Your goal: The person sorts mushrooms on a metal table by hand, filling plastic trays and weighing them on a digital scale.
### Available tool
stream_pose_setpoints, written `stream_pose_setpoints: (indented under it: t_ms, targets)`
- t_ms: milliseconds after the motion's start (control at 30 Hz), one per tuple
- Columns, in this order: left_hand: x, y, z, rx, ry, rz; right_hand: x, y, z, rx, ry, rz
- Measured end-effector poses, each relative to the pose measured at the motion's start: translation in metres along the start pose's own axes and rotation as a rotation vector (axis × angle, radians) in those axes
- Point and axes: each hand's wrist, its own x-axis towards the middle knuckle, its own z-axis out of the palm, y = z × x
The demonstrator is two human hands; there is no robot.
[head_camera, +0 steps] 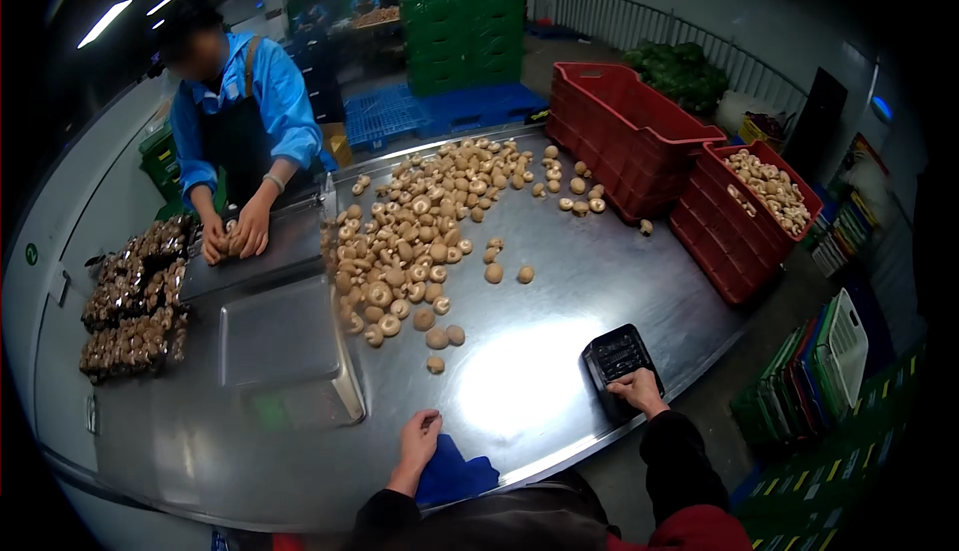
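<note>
My right hand [637, 391] grips the near part of a black plastic tray [619, 354] by the table's front right edge. The tray looks like the top of a nested stack. My left hand [419, 438] is by a blue cloth [455, 474] at the front edge, its fingers loosely curled and no object visible in them. Beyond both hands, a big heap of brown mushrooms [419, 232] spreads over the stainless steel table [554, 292]. A few loose mushrooms [437, 337] lie nearest to my left hand.
Across the table a co-worker [247, 116] in blue handles mushrooms beside packed mushroom trays [135, 341]. An upturned metal pan [281, 330] stands left of the heap. Red crates [629, 146] sit along the right edge, one holding mushrooms [772, 191]. Folded crates [802, 371] stand at right.
</note>
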Motion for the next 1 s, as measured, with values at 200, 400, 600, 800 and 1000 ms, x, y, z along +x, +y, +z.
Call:
stream_pose_setpoints:
  t_ms: [200,400,600,800,1000]
  targets:
    - [-0.002,-0.003,0.005,0.032,-0.025,-0.010,0.006,0.016,0.015,0.040,0.021,-0.051]
    - [-0.002,-0.008,0.014,0.022,-0.030,-0.033,-0.004,0.009,0.008,0.107,0.010,0.007]
    - [-0.002,-0.005,0.027,0.005,-0.035,-0.001,-0.010,-0.001,0.025,-0.187,0.211,-0.130]
    - [-0.005,0.013,0.034,-0.007,-0.107,0.053,-0.030,-0.051,-0.002,-0.267,0.477,-0.131]
    - [-0.010,0.099,0.057,-0.193,-0.252,0.007,-0.045,-0.168,-0.003,-0.120,0.455,-0.612]
